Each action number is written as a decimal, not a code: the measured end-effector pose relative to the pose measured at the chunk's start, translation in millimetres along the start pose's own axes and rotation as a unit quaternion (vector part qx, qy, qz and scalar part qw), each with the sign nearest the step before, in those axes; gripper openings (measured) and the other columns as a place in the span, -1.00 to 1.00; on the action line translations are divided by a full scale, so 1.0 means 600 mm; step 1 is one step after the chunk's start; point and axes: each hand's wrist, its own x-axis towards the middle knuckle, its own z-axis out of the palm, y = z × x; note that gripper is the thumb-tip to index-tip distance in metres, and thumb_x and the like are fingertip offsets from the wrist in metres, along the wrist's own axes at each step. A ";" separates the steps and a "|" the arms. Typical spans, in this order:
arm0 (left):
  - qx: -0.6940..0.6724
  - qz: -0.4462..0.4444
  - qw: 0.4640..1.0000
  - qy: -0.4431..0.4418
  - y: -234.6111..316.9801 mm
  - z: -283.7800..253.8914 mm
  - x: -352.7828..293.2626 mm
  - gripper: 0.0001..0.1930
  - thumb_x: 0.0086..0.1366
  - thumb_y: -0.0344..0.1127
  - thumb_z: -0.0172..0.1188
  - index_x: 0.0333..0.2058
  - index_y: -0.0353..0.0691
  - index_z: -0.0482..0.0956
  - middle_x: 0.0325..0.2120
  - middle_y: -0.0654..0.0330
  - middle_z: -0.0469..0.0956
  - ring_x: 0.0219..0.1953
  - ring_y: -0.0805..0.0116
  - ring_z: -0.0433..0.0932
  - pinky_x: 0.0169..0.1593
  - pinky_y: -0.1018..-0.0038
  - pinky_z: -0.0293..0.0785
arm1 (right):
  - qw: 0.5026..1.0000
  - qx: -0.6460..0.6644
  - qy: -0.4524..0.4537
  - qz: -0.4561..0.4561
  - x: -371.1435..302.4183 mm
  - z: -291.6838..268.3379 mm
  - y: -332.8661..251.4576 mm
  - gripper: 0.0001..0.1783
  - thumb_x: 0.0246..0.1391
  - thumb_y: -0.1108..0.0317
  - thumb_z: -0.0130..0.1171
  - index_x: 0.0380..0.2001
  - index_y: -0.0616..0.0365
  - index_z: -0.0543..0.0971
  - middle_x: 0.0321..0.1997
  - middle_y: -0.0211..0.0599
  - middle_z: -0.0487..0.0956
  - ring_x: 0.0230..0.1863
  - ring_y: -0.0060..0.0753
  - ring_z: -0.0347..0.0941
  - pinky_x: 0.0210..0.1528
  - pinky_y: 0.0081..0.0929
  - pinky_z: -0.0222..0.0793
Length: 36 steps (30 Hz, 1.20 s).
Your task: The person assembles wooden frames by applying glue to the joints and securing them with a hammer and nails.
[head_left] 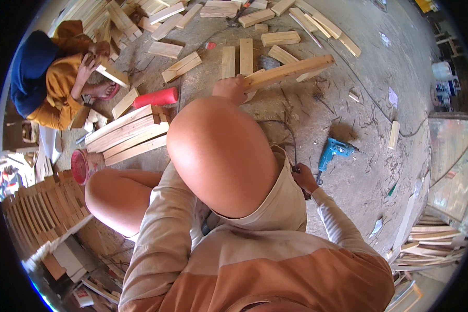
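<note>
My left hand [231, 89] reaches out past my raised knee, its fingers closed round the near end of a long wooden plank [291, 72]. The plank slants up to the right, over other pieces on the floor. Low beside my right thigh is my right hand [305, 178], fingers curled next to a dark cable [293, 136]; what they hold, if anything, is too small to make out. A blue power drill [333, 152] lies on the floor just right of that hand, its bit pointing right.
At the left another person [52, 78] crouches, holding a wooden piece [113, 75]. Near them are a red cylinder [156, 98], stacked planks [130, 134] and a red-stained bucket [87, 165]. Several cut blocks [281, 38] lie ahead. Wood strips [434, 236] are piled at right.
</note>
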 end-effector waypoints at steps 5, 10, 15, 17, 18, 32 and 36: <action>-0.001 0.012 1.000 0.004 -0.011 0.007 -0.005 -0.63 0.06 -0.11 0.37 -0.17 -0.11 0.58 -0.44 0.03 0.67 -0.33 -0.03 0.67 -0.23 0.12 0.59 | 0.940 -0.017 0.193 -0.280 -0.050 -0.093 -0.309 -0.79 0.25 0.37 0.19 -0.16 0.22 0.44 -0.43 -0.07 0.59 -0.53 -0.26 0.56 -0.48 -0.36 0.40; -0.010 -0.006 1.000 -0.006 -0.007 -0.008 -0.007 -0.64 0.05 -0.13 0.37 -0.18 -0.10 0.58 -0.41 0.04 0.68 -0.34 -0.02 0.67 -0.24 0.12 0.59 | 0.908 0.043 0.238 -0.341 -0.053 -0.133 -0.449 -0.77 0.29 0.35 0.17 -0.13 0.23 0.40 -0.43 0.04 0.60 -0.45 0.03 0.61 -0.46 -0.29 0.41; -0.005 0.000 1.000 -0.018 -0.001 0.005 0.000 -0.65 0.08 -0.16 0.34 -0.16 -0.09 0.57 -0.38 0.05 0.68 -0.30 0.00 0.68 -0.23 0.14 0.60 | 0.930 -0.145 0.186 -0.282 0.030 -0.107 -0.381 -0.72 0.30 0.23 0.15 -0.17 0.25 0.40 -0.46 0.12 0.56 -0.35 0.32 0.53 -0.40 -0.06 0.38; -0.009 0.000 1.000 -0.007 -0.008 0.011 0.013 -0.66 0.09 -0.17 0.33 -0.15 -0.10 0.57 -0.36 0.04 0.68 -0.28 0.00 0.68 -0.22 0.14 0.60 | 0.928 -0.126 0.170 -0.308 0.023 -0.125 -0.404 -0.59 0.31 0.07 0.14 -0.19 0.26 0.42 -0.49 0.14 0.51 -0.38 0.38 0.46 -0.38 -0.01 0.35; -0.011 -0.003 1.000 0.003 -0.012 0.015 0.021 -0.66 0.10 -0.17 0.32 -0.14 -0.10 0.56 -0.35 0.03 0.68 -0.27 0.00 0.68 -0.21 0.13 0.60 | 0.920 -0.145 0.205 -0.300 0.012 -0.151 -0.445 -0.59 0.31 0.04 0.15 -0.22 0.25 0.43 -0.52 0.09 0.51 -0.43 0.27 0.47 -0.40 -0.07 0.34; -0.006 0.016 0.999 -0.033 -0.015 0.037 0.019 -0.63 0.13 -0.18 0.29 -0.07 -0.07 0.56 -0.32 0.03 0.68 -0.22 0.06 0.68 -0.14 0.11 0.59 | 0.953 -0.164 0.128 -0.222 0.053 -0.131 -0.365 -0.64 0.24 0.21 0.21 -0.08 0.28 0.47 -0.29 0.22 0.60 -0.17 0.39 0.51 -0.22 0.00 0.42; -0.013 -0.023 0.999 -0.040 0.003 0.027 -0.011 -0.61 0.10 -0.16 0.32 -0.08 -0.05 0.55 -0.32 0.06 0.68 -0.22 0.04 0.68 -0.15 0.11 0.58 | 0.916 -0.092 0.243 -0.305 -0.002 -0.215 -0.505 -0.56 0.27 0.08 0.22 -0.08 0.29 0.53 -0.38 0.03 0.59 -0.33 -0.14 0.58 -0.23 -0.17 0.45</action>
